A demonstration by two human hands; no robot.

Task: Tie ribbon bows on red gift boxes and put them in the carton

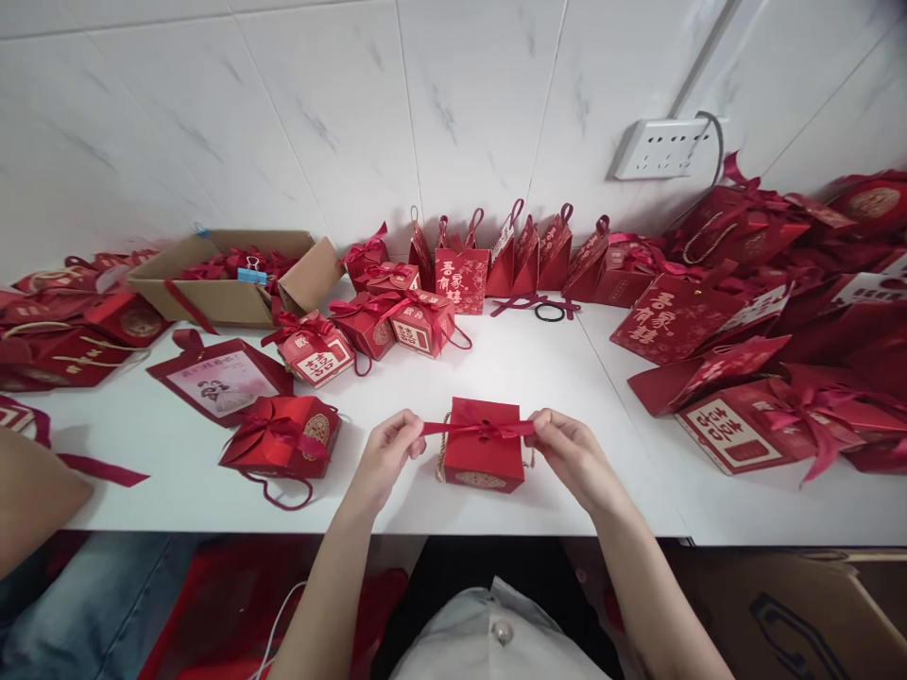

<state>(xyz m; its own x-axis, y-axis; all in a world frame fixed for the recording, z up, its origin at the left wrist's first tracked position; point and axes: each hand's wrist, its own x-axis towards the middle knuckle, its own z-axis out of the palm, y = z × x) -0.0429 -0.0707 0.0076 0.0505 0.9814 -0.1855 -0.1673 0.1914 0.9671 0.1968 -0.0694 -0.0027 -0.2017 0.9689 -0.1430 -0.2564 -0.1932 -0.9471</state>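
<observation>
Lying between the fingers is a red box

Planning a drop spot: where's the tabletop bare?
Bare white tabletop: from the right hand to the red boxes piled at right; also between the red ribbon-tied box beside that hand and the thin black ring. Crowded: along the white tiled wall and both ends.

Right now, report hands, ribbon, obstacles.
Left hand and right hand pinching ribbon, stretched across red box on table. Ribboned box left of left hand, not touching.
</observation>
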